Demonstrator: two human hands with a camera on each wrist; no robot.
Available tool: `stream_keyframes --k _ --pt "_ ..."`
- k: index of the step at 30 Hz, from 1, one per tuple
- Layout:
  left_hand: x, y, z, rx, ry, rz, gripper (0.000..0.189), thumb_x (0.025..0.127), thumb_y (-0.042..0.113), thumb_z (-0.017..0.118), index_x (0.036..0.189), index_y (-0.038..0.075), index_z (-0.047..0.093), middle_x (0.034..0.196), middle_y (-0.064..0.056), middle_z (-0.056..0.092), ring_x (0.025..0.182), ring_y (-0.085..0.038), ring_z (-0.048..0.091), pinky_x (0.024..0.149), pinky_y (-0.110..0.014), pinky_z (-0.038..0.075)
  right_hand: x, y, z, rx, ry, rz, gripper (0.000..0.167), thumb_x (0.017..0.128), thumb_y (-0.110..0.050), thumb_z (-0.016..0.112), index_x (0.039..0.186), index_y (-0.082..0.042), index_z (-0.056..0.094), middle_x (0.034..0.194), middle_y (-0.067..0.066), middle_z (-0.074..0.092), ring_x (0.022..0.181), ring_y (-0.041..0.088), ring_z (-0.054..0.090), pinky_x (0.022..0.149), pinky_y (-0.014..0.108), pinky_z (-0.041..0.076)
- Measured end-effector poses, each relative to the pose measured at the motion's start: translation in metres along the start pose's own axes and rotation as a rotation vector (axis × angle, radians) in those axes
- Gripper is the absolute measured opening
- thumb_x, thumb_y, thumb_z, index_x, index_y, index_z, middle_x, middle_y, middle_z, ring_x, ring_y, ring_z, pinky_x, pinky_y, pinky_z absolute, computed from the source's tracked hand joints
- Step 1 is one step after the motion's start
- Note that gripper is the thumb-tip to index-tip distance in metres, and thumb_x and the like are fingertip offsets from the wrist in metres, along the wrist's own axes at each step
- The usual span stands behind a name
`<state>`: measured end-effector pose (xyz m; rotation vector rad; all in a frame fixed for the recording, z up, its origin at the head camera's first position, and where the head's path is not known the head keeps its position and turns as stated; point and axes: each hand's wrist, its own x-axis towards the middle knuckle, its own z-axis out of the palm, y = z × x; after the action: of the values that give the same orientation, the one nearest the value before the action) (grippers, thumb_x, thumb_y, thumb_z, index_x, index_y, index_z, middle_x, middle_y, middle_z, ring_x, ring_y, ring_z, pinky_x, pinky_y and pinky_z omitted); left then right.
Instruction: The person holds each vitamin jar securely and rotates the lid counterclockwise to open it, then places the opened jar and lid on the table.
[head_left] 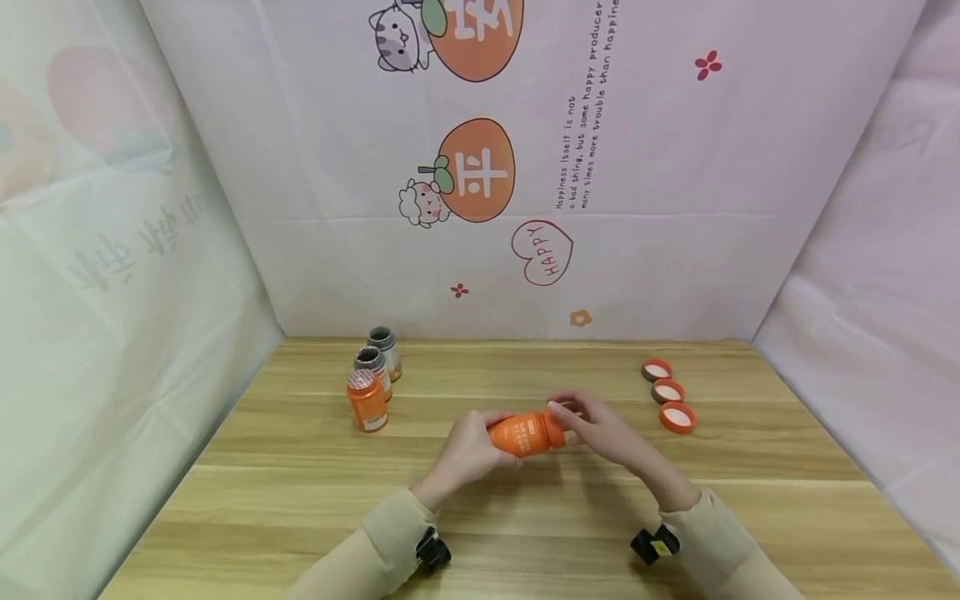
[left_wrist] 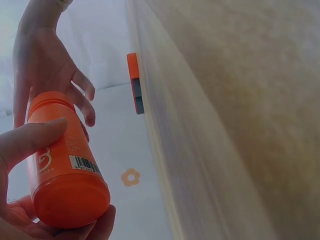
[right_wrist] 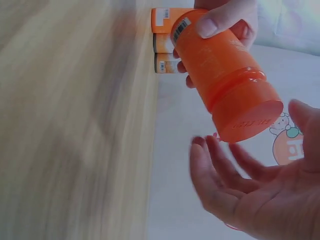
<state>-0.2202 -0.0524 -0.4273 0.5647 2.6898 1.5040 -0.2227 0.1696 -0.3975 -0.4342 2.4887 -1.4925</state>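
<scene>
My left hand [head_left: 467, 451] grips an orange bottle [head_left: 519, 435] around its body, thumb laid along the side in the left wrist view. The bottle is tilted above the table, its orange cap [right_wrist: 248, 111] on and pointing toward my right hand [head_left: 611, 433]. That hand has its fingers spread and slightly bent around the cap end. In the right wrist view, a gap shows between the cap and the right palm. A barcode label [left_wrist: 85, 164] sits near the bottle's base.
Three capless bottles stand in a row at the left: an orange one [head_left: 367, 404] with a covered top, and two with grey rims, a middle one [head_left: 372, 363] and a far one [head_left: 387, 348]. Three caps lie at the right, the nearest an orange cap [head_left: 677, 417]. Printed white cloth [head_left: 637, 275] encloses the table.
</scene>
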Motion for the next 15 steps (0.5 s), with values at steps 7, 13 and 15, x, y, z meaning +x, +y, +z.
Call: stream_keyframes --k 7,13,15 --pt "0.0003 0.0019 0.002 0.008 0.006 0.004 0.058 0.057 0.009 0.086 0.113 0.009 0.068 0.1 -0.003 0.07 0.083 -0.014 0.058 0.072 -0.032 0.047 -0.0027 -0.0051 0.0012 -0.013 -0.042 0.128 0.057 0.094 -0.048 0.05 0.132 -0.006 0.044 0.118 0.017 0.053 0.094 0.021 0.059 0.077 0.043 0.054" --pt "0.0015 0.003 0.0016 0.003 0.005 -0.01 0.058 0.057 0.008 0.086 0.113 0.009 0.068 0.1 -0.003 0.069 0.083 -0.014 0.058 0.072 -0.032 0.047 -0.0023 -0.0055 0.0014 0.006 -0.019 0.126 0.055 0.093 -0.047 0.053 0.127 -0.003 0.048 0.114 0.017 0.054 0.091 0.021 0.06 0.078 0.044 0.055" --pt "0.0017 0.0042 0.0011 -0.004 0.004 -0.016 0.058 0.057 0.007 0.085 0.112 0.009 0.068 0.099 -0.003 0.069 0.082 -0.014 0.058 0.072 -0.032 0.047 -0.0024 -0.0059 0.0007 0.0 -0.016 0.111 0.055 0.093 -0.046 0.054 0.126 -0.003 0.049 0.113 0.016 0.055 0.091 0.02 0.059 0.079 0.044 0.054"
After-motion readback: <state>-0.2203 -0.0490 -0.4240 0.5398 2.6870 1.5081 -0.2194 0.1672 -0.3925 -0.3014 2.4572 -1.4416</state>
